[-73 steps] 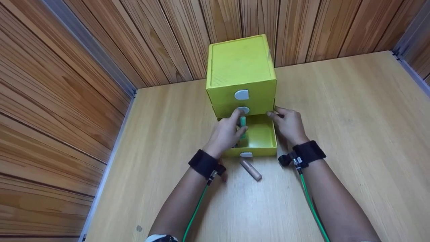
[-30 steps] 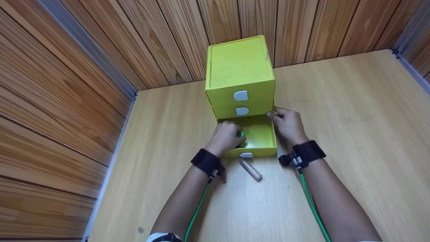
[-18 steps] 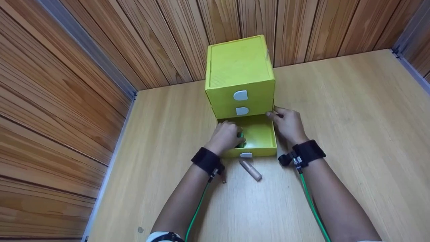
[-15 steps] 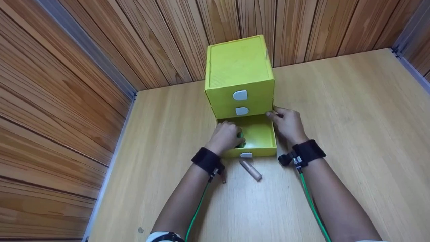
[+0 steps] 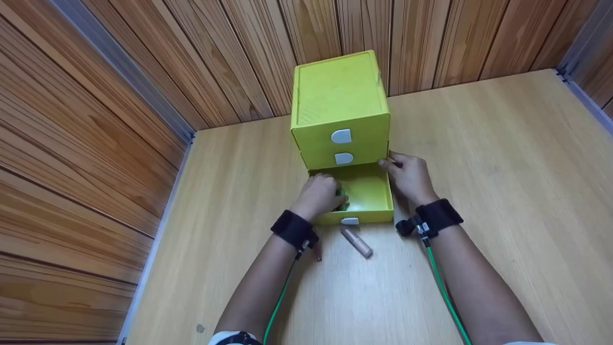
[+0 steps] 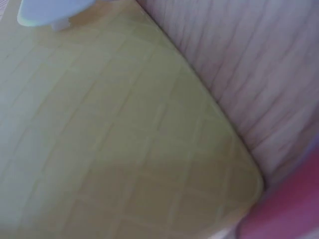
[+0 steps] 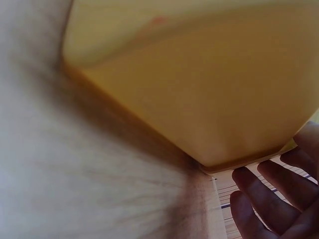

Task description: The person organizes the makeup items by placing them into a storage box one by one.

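Observation:
My left hand reaches into the pulled-out bottom drawer of a yellow-green drawer cabinet. Its curled fingers grip a small green tube-shaped thing, mostly covered by the hand. The drawer front, with its white handle, fills the left wrist view, which leaves those fingers unseen. At the cabinet's lower right corner, my right hand holds the edge, thumb in front and fingers along the side. In the right wrist view its fingers touch the lower edge of the yellow wall.
A pinkish-brown tube lies on the table before the drawer. Close by my left wrist is a reddish thing, partly hidden. A plank wall stands right behind the cabinet; another closes off the left.
From above the drawer, my left hand has lowered the green thing down inside it, and less of that thing shows now. My right hand has stayed at the cabinet corner.

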Tool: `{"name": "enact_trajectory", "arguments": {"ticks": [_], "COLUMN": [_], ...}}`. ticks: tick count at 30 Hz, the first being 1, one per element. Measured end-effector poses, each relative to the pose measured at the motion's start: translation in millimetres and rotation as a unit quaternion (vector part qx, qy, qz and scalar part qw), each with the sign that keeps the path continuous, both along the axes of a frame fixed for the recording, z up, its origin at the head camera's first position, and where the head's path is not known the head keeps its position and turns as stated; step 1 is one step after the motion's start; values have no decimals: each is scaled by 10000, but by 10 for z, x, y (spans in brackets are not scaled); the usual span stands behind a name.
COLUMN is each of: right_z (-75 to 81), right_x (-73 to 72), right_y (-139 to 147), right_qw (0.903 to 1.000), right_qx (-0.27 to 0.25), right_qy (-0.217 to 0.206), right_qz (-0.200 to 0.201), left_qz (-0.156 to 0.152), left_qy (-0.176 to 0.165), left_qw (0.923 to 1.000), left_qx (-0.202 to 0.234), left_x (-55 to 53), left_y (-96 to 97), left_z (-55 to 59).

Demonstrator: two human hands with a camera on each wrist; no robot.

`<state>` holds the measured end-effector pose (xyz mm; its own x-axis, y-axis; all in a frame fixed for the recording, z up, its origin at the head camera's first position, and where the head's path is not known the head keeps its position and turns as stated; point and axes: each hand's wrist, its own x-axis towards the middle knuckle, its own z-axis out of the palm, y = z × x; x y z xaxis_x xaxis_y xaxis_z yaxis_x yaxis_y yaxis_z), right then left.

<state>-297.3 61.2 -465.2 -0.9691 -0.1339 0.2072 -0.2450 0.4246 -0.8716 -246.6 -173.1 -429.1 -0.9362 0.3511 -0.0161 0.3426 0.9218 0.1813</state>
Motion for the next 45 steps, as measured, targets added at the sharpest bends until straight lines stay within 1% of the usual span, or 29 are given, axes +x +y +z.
{"name": "enact_trajectory", "arguments": {"ticks": [2,4,7,12,15,17,19,21,24,26,28,33,35,38,41,45], "right_z": [3,8,8,-11,-9,3,14,15,10,4,2,5,5,5,-3,-13], "right_x": [1,-5,-9,-1,6,5,5,1,4,5,6,0,0,2,5,8], "right_y": [-2,-3,-3,-4,-7,-11,-11,-6,2,3,-1,-12,-11,-7,-2,-10], "right_qw": [10000,10000,9998,9995,9995,9996,9997,9999,10000,10000,10000,9999,9999,9997,9998,9999], "right_qx": [-15,-47,-122,-159,-163,-168,-169,-126,-49,20,32,-22,-43,-98,-98,-106], "right_qy": [-29,-61,-158,-285,-264,-229,-175,-93,14,55,50,-97,-160,-205,-152,-81], "right_qz": [6,13,42,37,36,43,35,6,-24,-37,-25,-12,2,21,-7,7], "left_qz": [-16,-97,-268,-648,-798,-829,-865,-907,-918,-859,-761,-387,-200,41,229,446], "left_qy": [64,223,611,1333,1622,1712,1719,1684,1640,1629,1707,1882,1834,1720,1700,1653], "left_qw": [9999,9994,9968,9858,9797,9781,9780,9786,9794,9803,9806,9814,9826,9842,9838,9836], "left_qx": [102,229,448,785,872,842,804,758,733,710,588,-7,-235,-428,-515,-562], "left_x": [13,37,120,363,532,638,725,791,860,898,931,1010,1035,1059,1070,1085], "left_y": [-10,-14,-7,45,93,127,160,186,200,191,175,158,172,219,276,341], "left_z": [30,67,139,223,237,243,233,208,147,97,46,-62,-93,-125,-163,-185]}}
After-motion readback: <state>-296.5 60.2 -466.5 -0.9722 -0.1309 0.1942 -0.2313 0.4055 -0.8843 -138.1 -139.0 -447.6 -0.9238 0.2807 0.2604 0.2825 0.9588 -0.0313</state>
